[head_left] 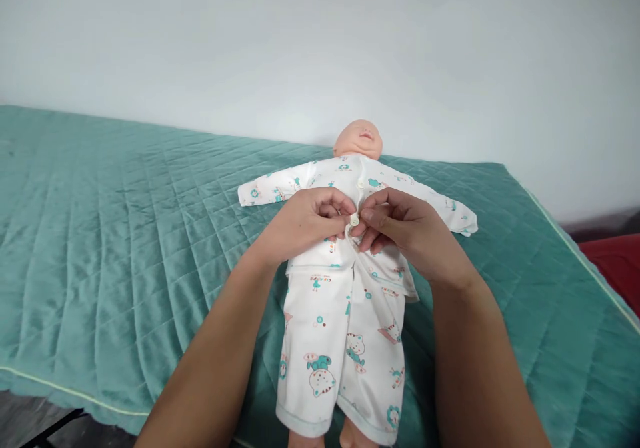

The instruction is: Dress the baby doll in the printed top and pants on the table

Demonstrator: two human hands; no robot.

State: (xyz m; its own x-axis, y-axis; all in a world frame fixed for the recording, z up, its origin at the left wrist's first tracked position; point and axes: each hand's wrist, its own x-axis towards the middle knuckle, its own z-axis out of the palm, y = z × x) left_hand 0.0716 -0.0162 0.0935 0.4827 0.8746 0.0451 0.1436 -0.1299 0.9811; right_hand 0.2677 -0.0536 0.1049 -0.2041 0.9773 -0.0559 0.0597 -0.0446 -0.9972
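A baby doll [357, 139] lies on its back, dressed in a white printed shirt [325, 176] and matching trousers [316, 341]. Over the belly, my left hand [313, 225] pinches the shirt's front edge beside a pale button [355, 220]. From the other side, my right hand [400, 225] closes its fingers on the opposite front edge, right by that button. Whether the button is through its hole I cannot tell. Higher on the chest sits another button [361, 184]. Below my hands the shirt's front edges part over the trousers. The sleeves stretch out to both sides.
A green quilted cover [125, 248] with a pale piped edge lies under the doll. A white wall [300, 48] rises behind it. Something red [613, 265] stands beyond the right edge, and a dark metal leg [55, 428] shows at lower left.
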